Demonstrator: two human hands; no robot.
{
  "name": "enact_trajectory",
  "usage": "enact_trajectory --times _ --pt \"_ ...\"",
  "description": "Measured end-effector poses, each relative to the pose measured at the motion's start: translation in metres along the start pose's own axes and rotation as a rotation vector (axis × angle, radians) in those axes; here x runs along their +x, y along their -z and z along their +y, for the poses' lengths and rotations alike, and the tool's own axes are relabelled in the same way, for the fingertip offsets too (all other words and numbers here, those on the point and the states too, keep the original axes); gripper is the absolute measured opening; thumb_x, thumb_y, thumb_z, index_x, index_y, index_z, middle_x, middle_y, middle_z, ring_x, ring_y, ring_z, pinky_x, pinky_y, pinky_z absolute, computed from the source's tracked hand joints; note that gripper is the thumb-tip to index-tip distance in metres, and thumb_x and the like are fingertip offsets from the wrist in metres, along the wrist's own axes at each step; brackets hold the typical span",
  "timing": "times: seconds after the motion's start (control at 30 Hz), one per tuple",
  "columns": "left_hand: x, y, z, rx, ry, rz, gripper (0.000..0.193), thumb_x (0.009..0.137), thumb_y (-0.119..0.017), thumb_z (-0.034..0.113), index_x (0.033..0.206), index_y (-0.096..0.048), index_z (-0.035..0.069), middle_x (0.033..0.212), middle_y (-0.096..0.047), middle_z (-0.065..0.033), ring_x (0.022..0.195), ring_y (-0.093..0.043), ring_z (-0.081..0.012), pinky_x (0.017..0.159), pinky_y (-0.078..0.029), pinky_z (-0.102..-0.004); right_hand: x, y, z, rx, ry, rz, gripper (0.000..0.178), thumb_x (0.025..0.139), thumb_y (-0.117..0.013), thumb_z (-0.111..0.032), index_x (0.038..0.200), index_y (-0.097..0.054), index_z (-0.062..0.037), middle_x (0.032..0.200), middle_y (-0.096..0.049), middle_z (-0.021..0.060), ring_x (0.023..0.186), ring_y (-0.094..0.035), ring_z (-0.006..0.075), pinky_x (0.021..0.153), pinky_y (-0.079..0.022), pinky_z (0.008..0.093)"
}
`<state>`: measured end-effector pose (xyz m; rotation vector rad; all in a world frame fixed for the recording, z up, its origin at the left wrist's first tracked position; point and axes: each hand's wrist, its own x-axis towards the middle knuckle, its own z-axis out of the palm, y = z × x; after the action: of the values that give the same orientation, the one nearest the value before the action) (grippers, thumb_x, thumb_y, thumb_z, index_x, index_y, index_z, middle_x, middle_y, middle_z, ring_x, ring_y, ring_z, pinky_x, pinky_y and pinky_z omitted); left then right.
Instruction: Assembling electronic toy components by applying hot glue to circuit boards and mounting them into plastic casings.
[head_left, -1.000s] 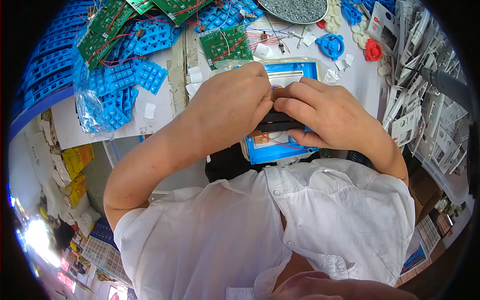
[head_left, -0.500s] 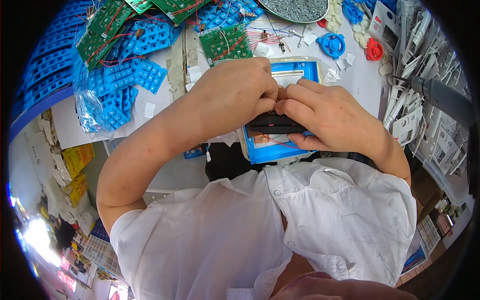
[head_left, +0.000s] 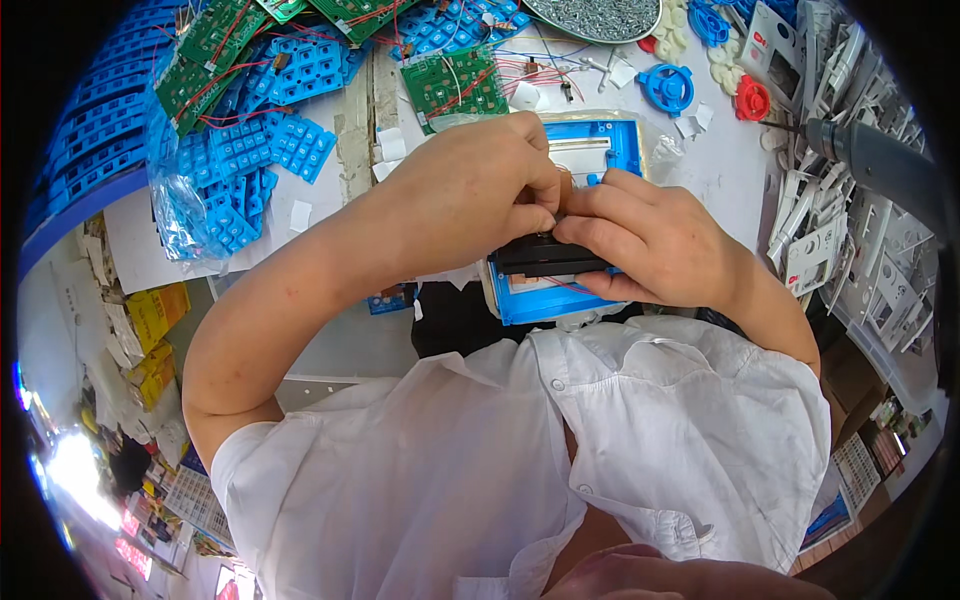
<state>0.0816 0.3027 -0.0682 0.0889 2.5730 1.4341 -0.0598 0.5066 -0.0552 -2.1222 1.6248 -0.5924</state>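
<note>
My left hand (head_left: 490, 180) reaches in over the work with its thumb and forefinger pinched together. What is between those fingertips is too small or too covered to make out. My right hand (head_left: 650, 238) has its fingers closed about the right end of a long black plastic part (head_left: 545, 258), fingertips almost touching those of the left. The black part lies across a blue plastic housing (head_left: 627, 150), an open rectangular shell with a pale inside. Red wires (head_left: 570, 286) run out beneath the black part. Both hands hide the middle of the housing.
Green circuit boards (head_left: 455, 85) with red wires and blue keypad pieces (head_left: 300, 148) are heaped at left and back. A dish of screws (head_left: 600, 15) stands at the back. Blue (head_left: 667, 90) and red rings (head_left: 751, 98), a grey tool (head_left: 880, 170) and white plastic parts (head_left: 815, 255) are on the right.
The black part has shifted a little and a reddish mark on it no longer shows. My hands stay together, the right one's fingers slightly moved.
</note>
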Motion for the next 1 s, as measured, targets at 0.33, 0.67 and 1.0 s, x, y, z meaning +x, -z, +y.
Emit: enact_trajectory --times 0.33,0.67,1.0 --pt "-0.011 -0.006 0.008 0.012 0.047 0.102 0.01 0.088 -0.072 0.009 0.094 -0.073 0.001 0.101 -0.058 -0.0097 0.083 -0.063 -0.0247 0.073 -0.051 -0.0354 -0.007 -0.017 -0.001 -0.008 -0.002 0.175 0.05 0.075 -0.083 -0.021 0.118 -0.062 -0.005 0.109 -0.061 0.0081 0.088 -0.061 0.0242 0.061 -0.056 0.0324" --pt "-0.004 -0.008 -0.004 -0.044 -0.029 0.092 0.007 0.084 -0.069 0.006 0.085 -0.067 -0.001 0.086 -0.059 -0.0102 0.078 -0.06 -0.0281 0.069 -0.046 -0.0375 0.006 -0.007 -0.004 0.102 -0.104 0.062 0.051 0.072 -0.082 -0.019 0.115 -0.059 -0.0048 0.107 -0.06 0.009 0.095 -0.063 0.0288 0.071 -0.058 0.0381" --pt "-0.005 -0.009 -0.009 -0.047 -0.041 0.048 0.011 0.086 -0.067 0.006 0.082 -0.059 0.0 0.086 -0.057 -0.0132 0.079 -0.059 -0.0333 0.071 -0.046 -0.0414 0.016 -0.001 -0.009 -0.036 -0.013 -0.014 0.045 0.073 -0.08 -0.018 0.11 -0.06 -0.0031 0.103 -0.057 0.0081 0.094 -0.061 0.0255 0.061 -0.057 0.0337"
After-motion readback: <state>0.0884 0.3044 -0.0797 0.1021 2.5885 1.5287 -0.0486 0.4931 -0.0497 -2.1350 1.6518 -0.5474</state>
